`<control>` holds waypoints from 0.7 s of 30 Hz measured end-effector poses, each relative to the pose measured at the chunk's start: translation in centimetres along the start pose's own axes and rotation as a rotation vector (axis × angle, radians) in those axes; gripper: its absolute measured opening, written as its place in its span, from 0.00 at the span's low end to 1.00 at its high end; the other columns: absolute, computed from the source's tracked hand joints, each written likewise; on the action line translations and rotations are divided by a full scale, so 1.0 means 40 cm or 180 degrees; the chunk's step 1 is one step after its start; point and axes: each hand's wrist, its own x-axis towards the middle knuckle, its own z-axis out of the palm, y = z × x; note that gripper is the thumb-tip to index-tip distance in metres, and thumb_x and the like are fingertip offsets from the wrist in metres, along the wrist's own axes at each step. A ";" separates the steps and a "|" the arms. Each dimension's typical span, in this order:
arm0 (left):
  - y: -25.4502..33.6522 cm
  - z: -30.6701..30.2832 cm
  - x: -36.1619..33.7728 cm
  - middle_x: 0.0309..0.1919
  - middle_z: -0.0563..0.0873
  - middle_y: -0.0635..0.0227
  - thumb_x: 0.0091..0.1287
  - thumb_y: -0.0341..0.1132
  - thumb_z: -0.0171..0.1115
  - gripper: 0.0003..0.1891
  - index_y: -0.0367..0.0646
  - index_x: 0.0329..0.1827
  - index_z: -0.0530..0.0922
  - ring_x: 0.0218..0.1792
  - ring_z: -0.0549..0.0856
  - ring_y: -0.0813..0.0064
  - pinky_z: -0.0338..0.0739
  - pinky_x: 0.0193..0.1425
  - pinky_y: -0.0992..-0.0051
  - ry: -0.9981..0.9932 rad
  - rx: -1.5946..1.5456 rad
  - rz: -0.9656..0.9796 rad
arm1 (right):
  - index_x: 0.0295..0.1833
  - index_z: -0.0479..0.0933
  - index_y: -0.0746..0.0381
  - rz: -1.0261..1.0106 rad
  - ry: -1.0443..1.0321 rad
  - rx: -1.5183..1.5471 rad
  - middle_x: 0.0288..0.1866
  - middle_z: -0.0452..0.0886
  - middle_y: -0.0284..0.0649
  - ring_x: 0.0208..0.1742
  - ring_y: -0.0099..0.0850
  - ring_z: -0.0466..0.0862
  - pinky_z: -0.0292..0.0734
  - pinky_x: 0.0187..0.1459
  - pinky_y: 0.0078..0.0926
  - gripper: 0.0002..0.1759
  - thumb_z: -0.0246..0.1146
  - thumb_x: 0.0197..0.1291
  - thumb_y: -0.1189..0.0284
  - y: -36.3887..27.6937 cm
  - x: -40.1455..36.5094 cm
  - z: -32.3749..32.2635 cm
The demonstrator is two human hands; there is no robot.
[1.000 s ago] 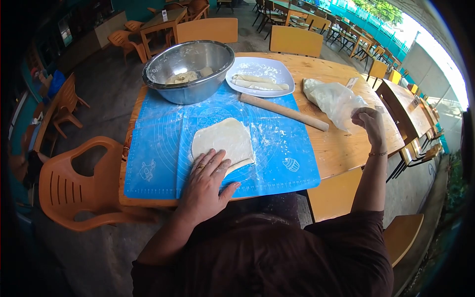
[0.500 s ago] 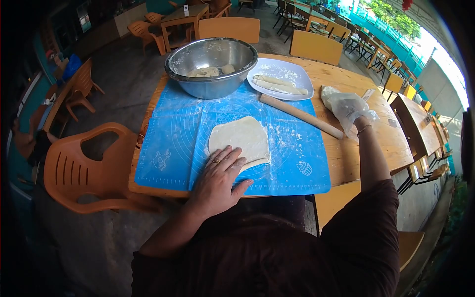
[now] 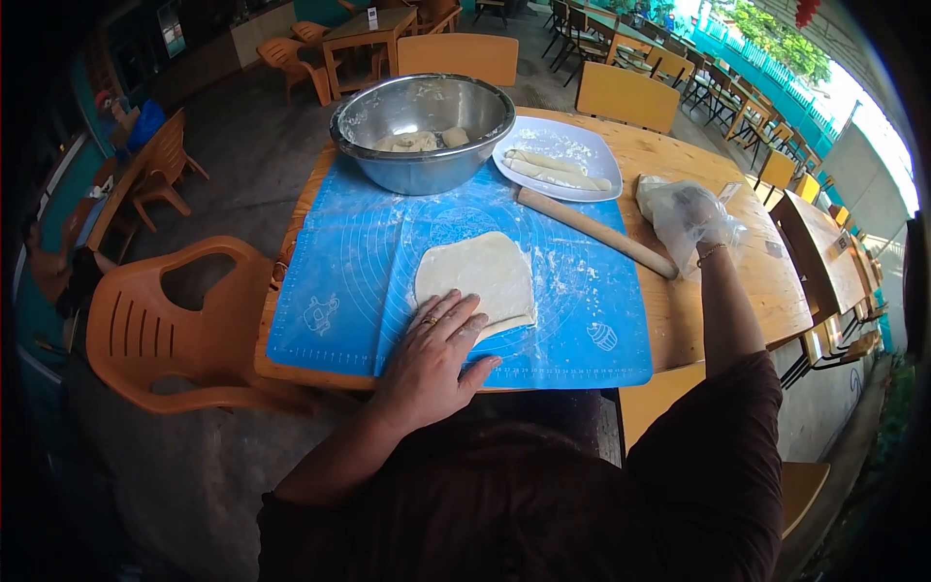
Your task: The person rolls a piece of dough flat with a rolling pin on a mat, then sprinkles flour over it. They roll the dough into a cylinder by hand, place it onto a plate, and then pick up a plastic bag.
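Observation:
A flat, roughly square sheet of dough lies on a floured blue silicone mat. My left hand rests flat on the mat with its fingers spread, and the fingertips press the near edge of the dough. A ring is on one finger. My right hand is reached into a clear plastic bag holding white flour on the right of the table. Only a blurred outline of that hand shows through the plastic, so its fingers cannot be made out.
A wooden rolling pin lies diagonally between the dough and the bag. A steel bowl with dough pieces and a white plate with rolled dough strips stand at the back. An orange plastic chair is left of the wooden table.
My right hand went from above the bag's opening down into the bag. My left hand stayed on the dough. The view shifted slightly.

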 end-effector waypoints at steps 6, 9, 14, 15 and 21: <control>0.001 0.000 0.001 0.66 0.78 0.45 0.68 0.43 0.68 0.24 0.32 0.59 0.80 0.72 0.73 0.45 0.62 0.79 0.50 0.0009 0.0004 0.0053 | 0.58 0.81 0.67 0.0208 -0.0161 0.3707 0.46 0.87 0.42 0.40 0.32 0.86 0.79 0.38 0.26 0.16 0.60 0.73 0.68 0.333 0.050 -0.007; 0.003 0.001 -0.002 0.66 0.78 0.45 0.68 0.42 0.68 0.24 0.32 0.59 0.80 0.72 0.72 0.44 0.62 0.78 0.49 0.0021 0.0022 0.0067 | 0.59 0.80 0.68 0.0528 -0.0450 0.3683 0.47 0.86 0.42 0.39 0.28 0.85 0.77 0.35 0.22 0.16 0.59 0.73 0.71 0.309 -0.015 -0.056; 0.003 0.001 -0.002 0.67 0.78 0.45 0.68 0.42 0.68 0.24 0.31 0.59 0.80 0.72 0.72 0.44 0.62 0.78 0.49 0.0000 0.0080 0.0064 | 0.54 0.80 0.73 0.0735 -0.0260 0.3662 0.37 0.83 0.41 0.32 0.26 0.78 0.74 0.32 0.22 0.13 0.57 0.68 0.77 0.235 -0.059 -0.059; 0.002 0.001 -0.002 0.67 0.78 0.45 0.68 0.42 0.68 0.24 0.31 0.59 0.80 0.72 0.72 0.44 0.62 0.78 0.49 0.0001 0.0085 0.0063 | 0.54 0.80 0.73 0.0731 -0.0262 0.3666 0.37 0.83 0.41 0.32 0.26 0.78 0.74 0.32 0.22 0.13 0.57 0.68 0.77 0.207 -0.064 -0.054; 0.001 0.001 -0.005 0.67 0.78 0.45 0.68 0.42 0.68 0.24 0.31 0.59 0.80 0.72 0.72 0.44 0.62 0.79 0.50 0.0032 0.0017 0.0025 | 0.42 0.79 0.65 0.1162 -0.0221 0.3693 0.21 0.65 0.28 0.16 0.21 0.59 0.50 0.15 0.21 0.12 0.48 0.64 0.80 0.123 -0.106 -0.132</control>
